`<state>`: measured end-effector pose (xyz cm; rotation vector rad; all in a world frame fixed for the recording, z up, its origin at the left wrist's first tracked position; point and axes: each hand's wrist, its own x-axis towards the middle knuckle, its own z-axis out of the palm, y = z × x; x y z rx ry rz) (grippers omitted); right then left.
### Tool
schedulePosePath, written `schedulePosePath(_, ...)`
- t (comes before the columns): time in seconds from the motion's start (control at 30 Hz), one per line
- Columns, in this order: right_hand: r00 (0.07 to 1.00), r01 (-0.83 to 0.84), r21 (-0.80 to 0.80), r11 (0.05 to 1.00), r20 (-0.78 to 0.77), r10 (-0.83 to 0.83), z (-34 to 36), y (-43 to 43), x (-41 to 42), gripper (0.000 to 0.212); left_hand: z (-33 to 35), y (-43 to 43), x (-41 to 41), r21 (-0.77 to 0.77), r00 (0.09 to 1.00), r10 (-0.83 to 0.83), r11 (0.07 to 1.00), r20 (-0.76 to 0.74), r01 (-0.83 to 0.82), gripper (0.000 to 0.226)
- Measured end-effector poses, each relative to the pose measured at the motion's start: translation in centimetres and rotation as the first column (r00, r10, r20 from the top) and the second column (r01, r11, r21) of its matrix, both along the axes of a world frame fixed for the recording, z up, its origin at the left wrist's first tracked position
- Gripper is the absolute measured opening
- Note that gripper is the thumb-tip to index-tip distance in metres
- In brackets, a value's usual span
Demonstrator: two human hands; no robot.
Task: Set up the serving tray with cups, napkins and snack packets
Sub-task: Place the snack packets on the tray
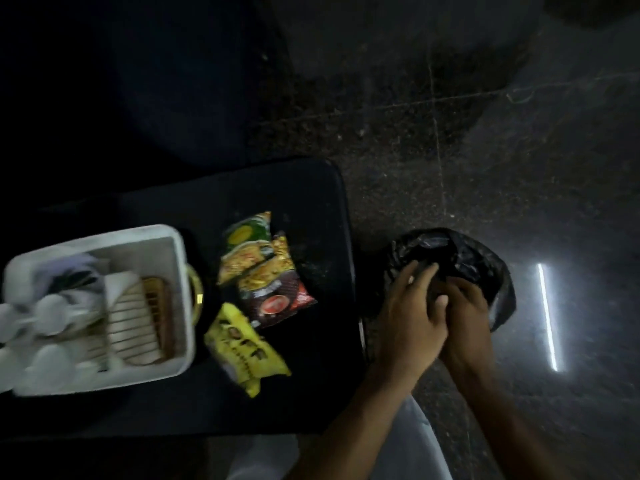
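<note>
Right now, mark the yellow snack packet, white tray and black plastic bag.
yellow snack packet [244, 348], head view, middle of wrapper.
white tray [183, 271], head view, right wall.
black plastic bag [474, 258], head view, upper crumpled side.

Both bare forearms reach forward and to the right, close together; the left hand [412, 313] overlaps the right hand [465, 317], fingers curled.

White tray [180, 258]; black table [298, 202]; black bag [485, 261]; yellow packet [242, 348] (dark print); maroon-and-red packet [277, 296]; green-and-yellow packet [247, 237]; cups [52, 313] seemingly white, blurred.
</note>
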<state>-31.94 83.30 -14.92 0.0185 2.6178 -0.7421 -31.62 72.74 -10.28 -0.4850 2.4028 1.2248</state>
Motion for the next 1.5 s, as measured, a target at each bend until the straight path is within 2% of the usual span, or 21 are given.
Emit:
schedulePosePath(0.1, 0.989, 0.098, -0.187, 0.977, -0.089, -0.117, 5.1, -4.1, 0.1, 0.027, 5.1, -4.7, 1.8, 0.028, 0.967, 0.147, 0.989, -0.209, -0.144, 0.042)
schedulePosePath(0.2, 0.973, 0.110, -0.323, 0.940, -0.159, -0.169, 9.3, -9.2, 0.5, 0.018, 8.3, -11.2, 3.7, -0.051, 0.893, 0.253, 0.955, -0.372, -0.291, 0.033)
schedulePosePath(0.3, 0.982, 0.151, -0.429, 0.891, -0.041, -0.186, 11.1, -14.4, 0.7, 0.020, 9.3, -17.9, 5.2, -0.150, 0.834, 0.325, 0.892, -0.447, -0.427, 0.030)
schedulePosePath(0.4, 0.987, 0.163, -0.416, 0.894, 0.085, -0.140, 10.8, -19.0, 0.6, 0.044, 7.9, -23.0, 5.6, -0.142, 0.873, 0.403, 0.881, -0.274, -0.451, 0.036)
schedulePosePath(0.5, 0.976, 0.192, -0.326, 0.926, 0.160, -0.146, 9.8, -22.5, -0.2, 0.058, 5.9, -25.5, 5.1, -0.018, 0.914, 0.402, 0.915, -0.060, -0.404, 0.043)
schedulePosePath(0.6, 0.975, 0.202, -0.242, 0.949, 0.141, -0.172, 8.9, -24.9, -0.8, 0.053, 4.6, -26.2, 4.8, 0.050, 0.953, 0.301, 0.953, -0.020, -0.300, 0.044)
schedulePosePath(0.73, 0.982, 0.188, -0.201, 0.961, 0.038, -0.184, 9.0, -27.4, -1.0, 0.040, 4.5, -27.2, 4.6, 0.141, 0.938, 0.345, 0.929, -0.002, -0.342, 0.042)
schedulePosePath(0.83, 0.979, 0.185, -0.237, 0.954, -0.041, -0.200, 10.4, -29.1, -1.1, 0.029, 5.7, -28.5, 5.0, 0.216, 0.936, 0.353, 0.913, 0.007, -0.346, 0.039)
schedulePosePath(0.9, 0.982, 0.143, -0.266, 0.953, -0.082, -0.170, 11.7, -29.9, -1.0, 0.028, 6.8, -29.8, 5.7, 0.265, 0.953, 0.302, 0.919, -0.004, -0.291, 0.039)
schedulePosePath(0.97, 0.987, 0.066, -0.286, 0.956, -0.119, -0.104, 13.4, -30.6, -0.9, 0.034, 8.0, -31.5, 6.8, 0.245, 0.963, 0.261, 0.940, -0.069, -0.237, 0.036)
schedulePosePath(1.07, 0.969, -0.114, -0.250, 0.962, -0.241, 0.052, 15.8, -31.5, -0.9, 0.046, 9.8, -35.0, 8.0, 0.069, 0.897, 0.307, 0.951, -0.318, -0.302, 0.028)
schedulePosePath(1.17, 0.928, -0.285, -0.239, 0.928, -0.311, 0.204, 18.0, -32.9, -1.0, 0.065, 11.1, -38.8, 7.7, -0.071, 0.818, 0.212, 0.953, -0.534, -0.294, 0.041)
schedulePosePath(1.23, 0.911, -0.358, -0.252, 0.899, -0.307, 0.276, 19.1, -33.9, -1.0, 0.076, 11.6, -41.0, 6.9, -0.145, 0.825, 0.055, 0.976, -0.563, -0.164, 0.057)
schedulePosePath(1.33, 0.864, -0.481, -0.291, 0.827, -0.320, 0.390, 20.3, -35.8, -1.0, 0.084, 12.3, -43.8, 6.0, -0.196, 0.854, -0.134, 0.980, -0.502, 0.039, 0.072)
schedulePosePath(1.4, 0.826, -0.551, -0.325, 0.769, -0.347, 0.445, 21.0, -37.2, -1.1, 0.085, 12.6, -45.8, 5.7, -0.159, 0.851, -0.167, 0.982, -0.497, 0.100, 0.067)
schedulePosePath(1.5, 0.787, -0.609, -0.362, 0.706, -0.387, 0.481, 21.5, -39.0, -1.1, 0.080, 12.8, -48.4, 6.1, -0.069, 0.839, -0.126, 0.992, -0.530, 0.106, 0.048)
